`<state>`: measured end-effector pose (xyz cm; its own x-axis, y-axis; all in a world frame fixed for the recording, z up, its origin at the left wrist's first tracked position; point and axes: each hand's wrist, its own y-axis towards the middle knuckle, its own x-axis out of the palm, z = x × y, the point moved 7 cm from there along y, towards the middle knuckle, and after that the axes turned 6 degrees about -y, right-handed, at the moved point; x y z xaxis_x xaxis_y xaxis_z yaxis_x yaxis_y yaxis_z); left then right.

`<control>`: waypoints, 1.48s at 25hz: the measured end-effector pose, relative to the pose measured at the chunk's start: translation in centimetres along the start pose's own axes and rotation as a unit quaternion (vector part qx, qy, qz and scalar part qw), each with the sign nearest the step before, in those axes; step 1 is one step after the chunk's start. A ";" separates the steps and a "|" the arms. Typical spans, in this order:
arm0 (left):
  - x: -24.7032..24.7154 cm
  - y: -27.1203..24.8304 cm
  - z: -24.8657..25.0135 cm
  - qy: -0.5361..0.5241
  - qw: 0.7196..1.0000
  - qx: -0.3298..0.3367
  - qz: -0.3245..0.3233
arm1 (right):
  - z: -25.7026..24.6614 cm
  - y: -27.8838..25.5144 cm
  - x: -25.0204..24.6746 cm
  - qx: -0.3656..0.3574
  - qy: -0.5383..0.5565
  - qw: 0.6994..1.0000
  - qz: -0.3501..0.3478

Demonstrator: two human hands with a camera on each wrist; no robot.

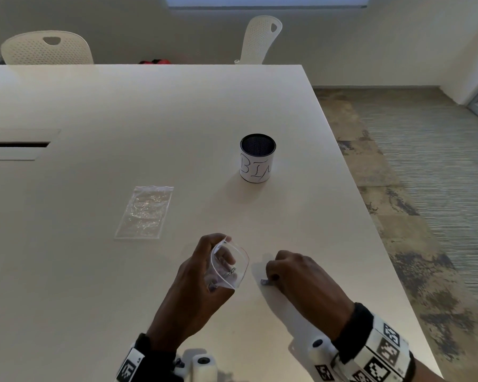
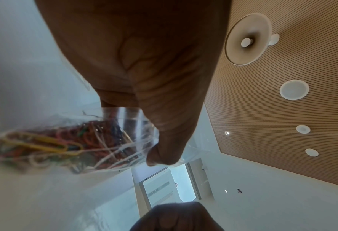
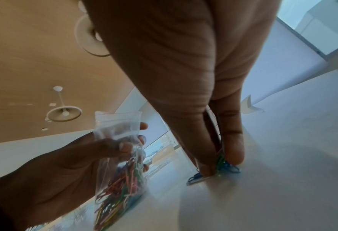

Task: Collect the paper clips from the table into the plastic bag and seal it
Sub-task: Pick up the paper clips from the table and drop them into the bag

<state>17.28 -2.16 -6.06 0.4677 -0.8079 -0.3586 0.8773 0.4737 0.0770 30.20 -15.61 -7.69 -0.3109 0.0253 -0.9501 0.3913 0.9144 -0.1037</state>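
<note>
My left hand [image 1: 204,274] holds a small clear zip bag [image 1: 229,261] upright just above the table, its red-edged mouth open toward the right. The bag [image 3: 120,164] holds several coloured paper clips [image 2: 51,143]. Just to its right, my right hand [image 1: 293,274] is down on the table, thumb and fingers pinching a small bunch of green and blue paper clips [image 3: 223,165]. One end of a clip [image 1: 266,282] shows under the fingertips in the head view.
A second clear bag [image 1: 145,213] lies flat on the white table [image 1: 94,271] to the left. A black mesh cup with a white label [image 1: 257,158] stands farther back. The table's right edge is close to my right wrist. Two white chairs stand beyond the far edge.
</note>
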 end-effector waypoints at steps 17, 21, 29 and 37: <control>0.4 -0.1 0.4 -0.004 1.000 0.004 -0.003 | -1.0 -1.0 -6.7 0.078 0.494 0.862 0.076; 0.4 -0.1 0.5 -0.010 1.000 -0.005 0.002 | -4.2 0.6 -7.5 0.004 0.326 0.938 0.119; 0.1 -0.2 0.5 0.007 1.000 0.011 0.014 | -4.2 0.2 -9.3 -0.017 0.280 0.950 0.140; 0.3 -0.1 0.1 0.014 1.000 0.009 0.002 | 1.1 0.0 -3.3 0.058 0.055 0.997 -0.002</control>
<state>17.37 -2.49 -6.10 0.4682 -0.7955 -0.3847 0.8774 0.4702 0.0955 32.18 -16.14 -4.91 -0.4025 0.0712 -0.9126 0.4852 0.8620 -0.1467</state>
